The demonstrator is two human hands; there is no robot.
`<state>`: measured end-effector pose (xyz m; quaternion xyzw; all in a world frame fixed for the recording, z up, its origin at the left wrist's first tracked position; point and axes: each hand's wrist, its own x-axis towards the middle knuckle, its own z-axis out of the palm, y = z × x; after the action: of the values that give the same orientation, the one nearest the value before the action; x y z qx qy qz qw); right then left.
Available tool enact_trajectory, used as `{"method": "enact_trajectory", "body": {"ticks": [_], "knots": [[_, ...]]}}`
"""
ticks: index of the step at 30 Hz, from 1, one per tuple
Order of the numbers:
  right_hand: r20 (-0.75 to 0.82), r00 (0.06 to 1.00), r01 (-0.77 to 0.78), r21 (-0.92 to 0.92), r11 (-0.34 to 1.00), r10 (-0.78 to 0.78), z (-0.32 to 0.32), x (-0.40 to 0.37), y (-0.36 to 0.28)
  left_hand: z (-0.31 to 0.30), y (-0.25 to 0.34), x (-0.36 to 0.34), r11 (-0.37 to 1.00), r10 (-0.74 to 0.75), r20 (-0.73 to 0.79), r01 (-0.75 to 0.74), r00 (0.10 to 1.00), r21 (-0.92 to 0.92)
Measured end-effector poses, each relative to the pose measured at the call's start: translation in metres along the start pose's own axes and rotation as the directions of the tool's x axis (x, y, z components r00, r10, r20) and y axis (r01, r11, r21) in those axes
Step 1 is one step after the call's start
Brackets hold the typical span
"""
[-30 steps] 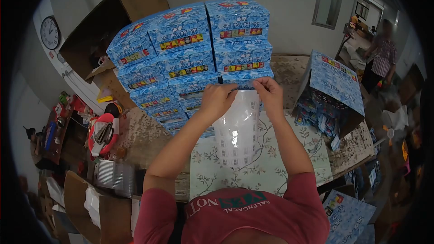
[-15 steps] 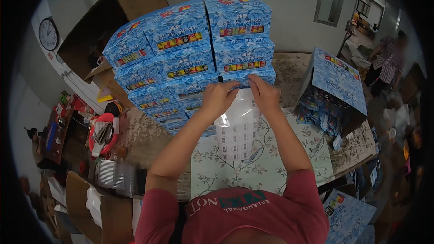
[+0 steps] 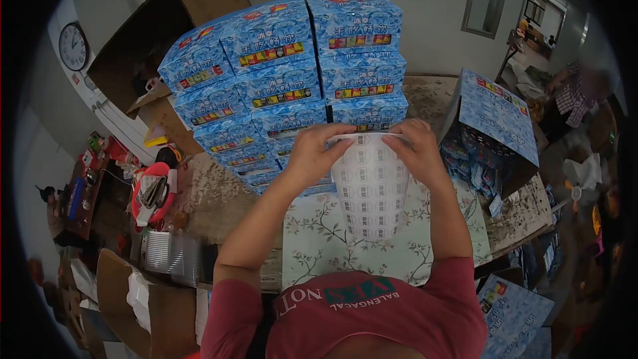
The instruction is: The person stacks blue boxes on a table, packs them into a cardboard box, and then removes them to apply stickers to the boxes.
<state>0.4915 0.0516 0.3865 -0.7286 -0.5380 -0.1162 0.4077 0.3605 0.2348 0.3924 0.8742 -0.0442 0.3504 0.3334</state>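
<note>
In front of me hangs a sheet of round labels (image 3: pixel 372 189), white with rows of small printed circles. My left hand (image 3: pixel 315 154) pinches its upper left corner, and my right hand (image 3: pixel 421 153) pinches the upper right one. The sheet's lower end hangs over the flowered table mat (image 3: pixel 312 252). Just behind the hands rises a stack of blue printed boxes (image 3: pixel 276 50), with a front box (image 3: pixel 365 114) closest to the fingers.
On the right, an open blue box (image 3: pixel 498 123) lies on its side with small blue packets (image 3: pixel 475 169) spilling out. A red basin (image 3: pixel 151 193) and an open carton (image 3: pixel 136 306) are at left. Another person (image 3: pixel 571 96) stands far right. A blue box (image 3: pixel 515 312) sits lower right.
Both hands have moved apart, mostly the right one toward the right. The label sheet is now spread wider and flatter; before, it looked glossy and narrower, with the hands close together.
</note>
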Motion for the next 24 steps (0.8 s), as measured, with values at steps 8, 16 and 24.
{"method": "enact_trajectory", "body": {"ticks": [8,16,24], "knots": [[-0.182,0.887,0.327,-0.399,0.856,-0.424,0.019,0.005,-0.029,0.008,-0.002,-0.004,0.982,-0.124,0.040,0.129,0.991,-0.137],[-0.217,0.780,0.413,-0.525,0.744,-0.586,0.035,0.015,-0.018,0.004,-0.008,0.006,0.799,-0.388,0.143,0.410,0.910,-0.441],[-0.213,0.777,0.432,-0.504,0.748,-0.593,0.039,0.024,-0.011,-0.003,-0.017,0.018,0.741,-0.441,0.186,0.473,0.878,-0.476]]}}
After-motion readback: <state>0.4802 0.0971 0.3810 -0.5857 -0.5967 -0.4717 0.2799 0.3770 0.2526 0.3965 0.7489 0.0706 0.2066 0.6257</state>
